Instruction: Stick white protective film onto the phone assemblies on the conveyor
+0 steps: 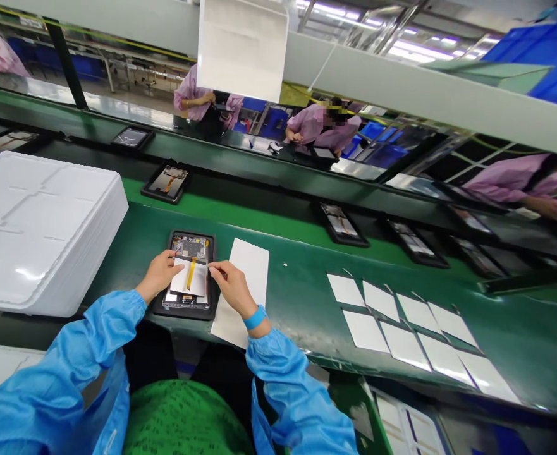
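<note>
An open tablet [193,245] with its circuit board showing lies in a black tray [183,312] in front of me. A flat silvery-white battery [179,284] lies slightly tilted over the lower part of the tablet, with a yellow ribbon cable [191,274] running across its middle. My left hand [159,275] is closed at the battery's upper left edge, its thumb on the top face. Thumb and fingers of my right hand [234,285] pinch at the upper right edge; the fingertips partly hide the contact. Beside the tray, a white sheet [252,268] lies partly under my right hand.
Several batteries [368,330] with short leads lie in two rows at right. A tall stack of white plastic trays [45,234] stands at left. Beyond the bench, more tablets [167,182] sit in black trays on a green conveyor [259,218]. People in pink work across it.
</note>
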The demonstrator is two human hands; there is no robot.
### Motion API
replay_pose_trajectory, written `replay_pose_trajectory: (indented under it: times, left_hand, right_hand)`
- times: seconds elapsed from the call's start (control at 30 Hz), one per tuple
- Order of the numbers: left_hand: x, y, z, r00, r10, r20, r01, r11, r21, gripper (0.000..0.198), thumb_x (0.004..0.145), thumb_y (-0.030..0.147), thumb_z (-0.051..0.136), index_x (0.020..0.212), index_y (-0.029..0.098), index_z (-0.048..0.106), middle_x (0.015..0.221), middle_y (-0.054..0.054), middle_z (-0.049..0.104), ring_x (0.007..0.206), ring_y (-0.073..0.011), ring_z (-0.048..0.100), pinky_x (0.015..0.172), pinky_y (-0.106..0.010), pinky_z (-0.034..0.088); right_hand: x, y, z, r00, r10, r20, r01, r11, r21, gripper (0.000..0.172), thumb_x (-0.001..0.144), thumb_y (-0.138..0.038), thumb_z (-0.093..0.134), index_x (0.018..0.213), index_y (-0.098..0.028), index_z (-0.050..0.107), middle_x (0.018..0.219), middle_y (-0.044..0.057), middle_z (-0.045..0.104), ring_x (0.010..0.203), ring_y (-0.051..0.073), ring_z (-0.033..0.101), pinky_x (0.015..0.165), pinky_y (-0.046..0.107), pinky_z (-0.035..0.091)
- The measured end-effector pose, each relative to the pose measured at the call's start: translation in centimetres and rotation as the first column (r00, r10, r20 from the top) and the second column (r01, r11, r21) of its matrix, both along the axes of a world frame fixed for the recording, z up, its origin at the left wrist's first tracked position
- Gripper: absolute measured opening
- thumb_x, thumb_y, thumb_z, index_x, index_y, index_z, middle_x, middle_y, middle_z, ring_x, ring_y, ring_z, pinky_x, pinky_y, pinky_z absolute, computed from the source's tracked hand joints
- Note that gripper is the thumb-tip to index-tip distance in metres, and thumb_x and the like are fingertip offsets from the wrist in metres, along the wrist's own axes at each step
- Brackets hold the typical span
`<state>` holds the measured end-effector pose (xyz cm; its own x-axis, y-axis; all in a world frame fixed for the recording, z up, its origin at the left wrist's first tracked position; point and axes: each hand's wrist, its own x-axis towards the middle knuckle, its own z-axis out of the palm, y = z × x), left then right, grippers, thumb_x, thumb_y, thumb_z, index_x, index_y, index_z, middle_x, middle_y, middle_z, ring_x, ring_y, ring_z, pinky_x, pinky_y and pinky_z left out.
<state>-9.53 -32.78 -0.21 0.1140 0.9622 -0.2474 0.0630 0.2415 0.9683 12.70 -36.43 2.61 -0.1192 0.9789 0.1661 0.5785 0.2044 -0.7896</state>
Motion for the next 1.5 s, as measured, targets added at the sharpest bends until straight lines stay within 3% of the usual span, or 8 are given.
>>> replay_pose_trajectory:
  times: [0.13,0.37,0.73,1.0,1.33,1.5]
  left_hand:
    - [-0.1,-0.1,-0.3,0.999,-0.013,-0.042,0.014,0.999,0.036,0.043,0.068,0.030,0.075,0.103,0.016,0.055,0.085,-0.009,0.075,0.073,-0.0233,0.072,0.063,-0.033,0.055]
    - [0.0,0.1,-0.8,0.995,-0.008,-0.095,0.015,0.998,0.065,0.042,0.069,0.031,0.072,0.104,0.016,0.054,0.084,-0.008,0.075,0.070,-0.0221,0.071,0.061,-0.031,0.053]
    - [-0.1,0.0,-0.8,0.955,0.000,-0.295,0.041,0.990,0.133,0.032,0.074,0.023,0.068,0.104,0.017,0.057,0.085,-0.006,0.073,0.072,-0.0191,0.069,0.066,-0.028,0.050]
    - [-0.2,-0.1,0.9,0.834,-0.006,-0.552,0.126,0.976,0.179,0.026,0.078,0.023,0.067,0.103,0.016,0.062,0.081,-0.003,0.067,0.070,-0.0181,0.063,0.068,-0.028,0.045]
    - [-0.2,-0.3,2.3,0.608,-0.046,-0.793,0.273,0.950,0.154,0.023,0.084,0.029,0.063,0.104,0.017,0.062,0.099,-0.011,0.068,0.098,-0.0274,0.064,0.079,-0.032,0.044]
    - [-0.2,-0.2,2.4,0.558,-0.072,-0.826,0.314,0.940,0.130,0.019,0.085,0.029,0.062,0.100,0.017,0.061,0.101,-0.013,0.068,0.101,-0.0293,0.064,0.081,-0.033,0.044]
  right_hand:
    - [-0.2,-0.1,-0.3,1.000,0.031,0.001,-0.031,0.999,0.011,0.020,0.095,-0.025,0.053,0.100,-0.022,0.071,0.103,0.005,0.071,0.097,0.019,0.066,0.081,0.031,0.053]
    - [-0.6,-0.3,-0.9,0.985,0.150,0.081,-0.153,0.987,0.040,0.023,0.097,-0.022,0.052,0.109,-0.023,0.072,0.118,0.007,0.071,0.115,0.021,0.064,0.102,0.039,0.049]
    - [-0.7,-0.3,-1.2,0.948,0.202,0.246,-0.209,0.978,0.003,0.023,0.095,-0.018,0.056,0.111,-0.020,0.073,0.125,0.009,0.068,0.117,0.024,0.061,0.102,0.043,0.048]
    - [-0.8,-0.3,-1.4,0.942,0.196,0.274,-0.207,0.978,0.011,0.022,0.093,-0.018,0.059,0.109,-0.021,0.073,0.125,0.009,0.068,0.114,0.024,0.061,0.099,0.042,0.049]
    - [-1.0,-0.2,-1.9,0.925,0.196,0.324,-0.215,0.976,0.024,0.020,0.091,-0.016,0.061,0.107,-0.020,0.074,0.125,0.008,0.067,0.111,0.023,0.060,0.098,0.040,0.049]
    - [-1.2,-0.2,-1.8,0.914,0.191,0.359,-0.213,0.977,0.023,0.018,0.091,-0.017,0.063,0.104,-0.020,0.074,0.125,0.009,0.067,0.110,0.024,0.060,0.097,0.040,0.050]
